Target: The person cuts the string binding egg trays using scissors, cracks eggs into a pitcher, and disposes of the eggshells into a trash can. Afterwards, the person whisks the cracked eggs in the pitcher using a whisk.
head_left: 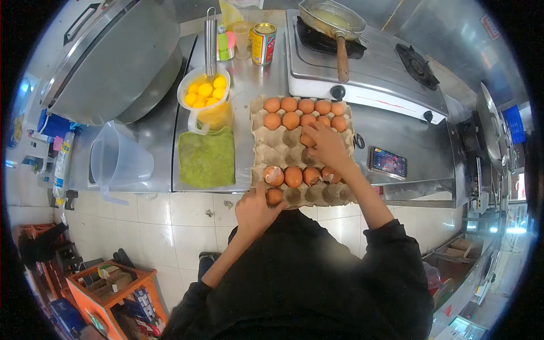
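A grey cardboard egg tray [263, 153] lies before me on the steel counter. Whole brown eggs [290, 119] fill its two far rows, and cracked shells [273, 175] sit in a nearer row. My right hand [328, 148] reaches over the tray, its fingers closed on a brown egg [307, 140]. At the near left corner, the fingers of my left hand [255, 212] are around a brown eggshell [274, 196]; whether it is whole or broken is hard to tell. Left of the tray, a clear measuring jug [218, 118] holds several yolks, with a whisk [211, 48] standing in it.
A green cloth [207, 158] lies below the jug. An empty plastic pitcher [122, 156] and a large metal pot [122, 62] are farther left. A can [263, 44] stands behind. A pan [334, 20] rests on the gas stove [362, 85]; a phone [389, 162] lies right.
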A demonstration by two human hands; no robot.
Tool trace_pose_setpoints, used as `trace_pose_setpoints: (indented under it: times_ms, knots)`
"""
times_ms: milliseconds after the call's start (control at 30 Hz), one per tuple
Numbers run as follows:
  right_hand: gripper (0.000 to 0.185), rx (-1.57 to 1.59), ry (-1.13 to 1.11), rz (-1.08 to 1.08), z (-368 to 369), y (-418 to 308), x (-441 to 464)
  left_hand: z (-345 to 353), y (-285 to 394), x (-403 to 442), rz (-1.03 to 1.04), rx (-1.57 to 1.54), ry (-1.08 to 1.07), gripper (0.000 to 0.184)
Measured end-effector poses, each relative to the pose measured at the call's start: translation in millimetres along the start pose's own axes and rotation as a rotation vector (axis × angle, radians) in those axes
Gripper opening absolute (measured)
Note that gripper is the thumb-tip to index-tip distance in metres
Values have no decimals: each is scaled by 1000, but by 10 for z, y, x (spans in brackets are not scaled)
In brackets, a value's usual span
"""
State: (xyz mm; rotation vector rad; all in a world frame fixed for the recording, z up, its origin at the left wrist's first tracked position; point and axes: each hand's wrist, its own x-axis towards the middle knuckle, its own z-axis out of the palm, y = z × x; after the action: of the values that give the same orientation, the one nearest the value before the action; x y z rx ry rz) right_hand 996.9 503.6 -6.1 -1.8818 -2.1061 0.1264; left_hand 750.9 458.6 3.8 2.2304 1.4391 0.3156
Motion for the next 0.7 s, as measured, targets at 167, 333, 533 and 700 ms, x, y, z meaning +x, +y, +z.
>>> trace_pose_setpoints:
  times_ms: [167,333,533,700]
  knots:
    - [50,32,10,51,-7,-9,-1,-18,37,41,-119,-61,-26,48]
    - [46,291,116,36,-105,-405,170,56,4,12,-99,-195,37,43]
    - [41,241,-61,21,219,-578,376,73,-181,-67,-147,-493,74,37]
    - [41,489,61,43,-137,-484,25,-245,-247,-59,-224,-776,102,36]
